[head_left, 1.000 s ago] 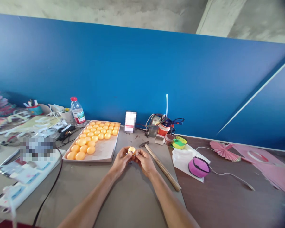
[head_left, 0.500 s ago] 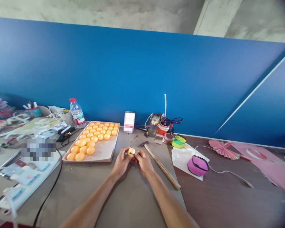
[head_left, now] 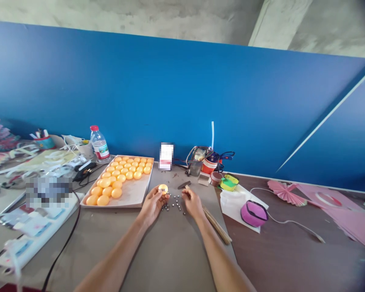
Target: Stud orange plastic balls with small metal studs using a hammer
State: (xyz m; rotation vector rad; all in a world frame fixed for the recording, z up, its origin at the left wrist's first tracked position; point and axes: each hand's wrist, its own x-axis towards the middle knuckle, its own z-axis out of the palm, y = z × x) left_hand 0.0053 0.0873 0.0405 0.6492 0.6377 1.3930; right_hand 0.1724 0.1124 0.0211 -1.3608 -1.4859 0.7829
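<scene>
An orange ping-pong ball point(head_left: 163, 188) is pinched in the fingers of my left hand point(head_left: 153, 205); small dark spots show on its near side, too small to tell apart. Several small shiny metal balls point(head_left: 177, 202) lie scattered on the table between my hands. My right hand point(head_left: 194, 204) is closed beside them, over the hammer point(head_left: 215, 225), whose head shows beyond my fingers and whose wooden handle runs out behind my wrist. Whatever those fingertips hold, if anything, I cannot make out. Left of my hands, a shallow white tray point(head_left: 133, 196) bears rows of orange ping-pong balls point(head_left: 121, 177).
Behind the tray stands a plastic bottle point(head_left: 100, 144). A white power strip point(head_left: 30, 233) and cables lie at left. Cups and wires point(head_left: 208, 164) stand by the blue partition point(head_left: 170, 89). To the right are a purple lantern-like piece point(head_left: 254, 213) and pink paper point(head_left: 331, 196).
My hands have moved apart, with the ping-pong ball staying in my left hand. Small metal balls now lie on the table between them. My right hand has shifted right, over the hammer.
</scene>
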